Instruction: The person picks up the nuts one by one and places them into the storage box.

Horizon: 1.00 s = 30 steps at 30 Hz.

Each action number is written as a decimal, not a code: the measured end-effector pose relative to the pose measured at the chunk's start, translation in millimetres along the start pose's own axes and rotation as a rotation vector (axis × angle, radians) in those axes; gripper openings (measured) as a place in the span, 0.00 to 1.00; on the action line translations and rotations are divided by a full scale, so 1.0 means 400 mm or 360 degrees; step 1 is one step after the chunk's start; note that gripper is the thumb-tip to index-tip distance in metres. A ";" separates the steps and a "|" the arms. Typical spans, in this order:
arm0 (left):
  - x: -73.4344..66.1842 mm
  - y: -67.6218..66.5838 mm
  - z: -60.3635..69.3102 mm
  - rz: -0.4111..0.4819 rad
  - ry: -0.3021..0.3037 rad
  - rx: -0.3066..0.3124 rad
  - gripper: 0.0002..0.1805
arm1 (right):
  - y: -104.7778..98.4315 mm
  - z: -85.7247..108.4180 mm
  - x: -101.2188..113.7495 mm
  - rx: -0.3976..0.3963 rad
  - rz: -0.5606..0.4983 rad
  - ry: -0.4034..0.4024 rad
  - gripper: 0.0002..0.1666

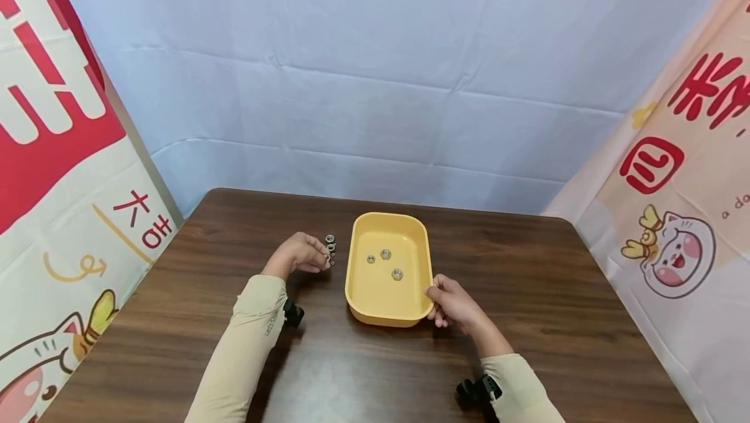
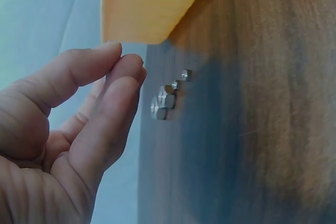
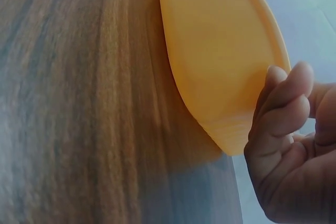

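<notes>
A yellow plastic tray (image 1: 366,296) stands on the table with three metal hex nuts inside, one of them the large nut (image 1: 397,274). My right hand (image 1: 454,304) pinches the tray's near right rim between thumb and fingers; the right wrist view shows the curled fingers against the tray wall (image 3: 220,51). To the left of the tray, my left hand (image 1: 303,253) has its thumb and fingertips together, pinching what looks like a small nut, hidden in the left wrist view. Several loose nuts (image 2: 167,98) of different sizes lie in a row beside those fingertips.
The dark wooden table (image 1: 527,280) has its far edge against a pale cloth backdrop (image 1: 363,84). Printed banners hang at the left and right sides. A black wrist camera (image 1: 293,312) sits at the left cuff, another at the right.
</notes>
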<state>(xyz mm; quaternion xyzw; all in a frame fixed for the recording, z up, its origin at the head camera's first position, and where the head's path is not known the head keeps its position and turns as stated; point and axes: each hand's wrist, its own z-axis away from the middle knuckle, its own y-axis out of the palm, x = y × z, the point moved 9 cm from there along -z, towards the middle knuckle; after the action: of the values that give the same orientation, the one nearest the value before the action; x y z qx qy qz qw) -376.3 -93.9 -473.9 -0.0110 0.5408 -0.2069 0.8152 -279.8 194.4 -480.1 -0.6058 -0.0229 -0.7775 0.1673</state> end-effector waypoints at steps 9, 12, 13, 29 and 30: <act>-0.072 0.002 0.034 -0.0111 0.0088 -0.0007 0.12 | -0.003 -0.001 0.005 -0.0049 -0.0008 -0.0005 0.07; -0.088 0.010 0.041 -0.0145 0.0123 -0.0014 0.11 | -0.003 -0.001 0.001 -0.0064 -0.0014 0.0002 0.07; -0.092 0.015 0.043 -0.0150 0.0129 -0.0013 0.11 | -0.003 -0.001 -0.001 -0.0067 -0.0020 0.0004 0.07; -0.126 0.106 0.039 -0.0280 0.0134 0.0106 0.09 | 0.002 0.004 -0.005 -0.0053 -0.0035 -0.0002 0.06; -0.127 0.108 0.038 -0.0286 0.0125 0.0107 0.09 | 0.002 0.004 -0.005 -0.0052 -0.0035 0.0002 0.06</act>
<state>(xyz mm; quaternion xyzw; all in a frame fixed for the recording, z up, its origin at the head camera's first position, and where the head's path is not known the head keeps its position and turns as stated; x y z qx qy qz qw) -365.4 -39.8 -433.4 -0.0239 0.5619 -0.2974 0.7715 -277.6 194.5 -481.9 -0.6076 -0.0166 -0.7800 0.1488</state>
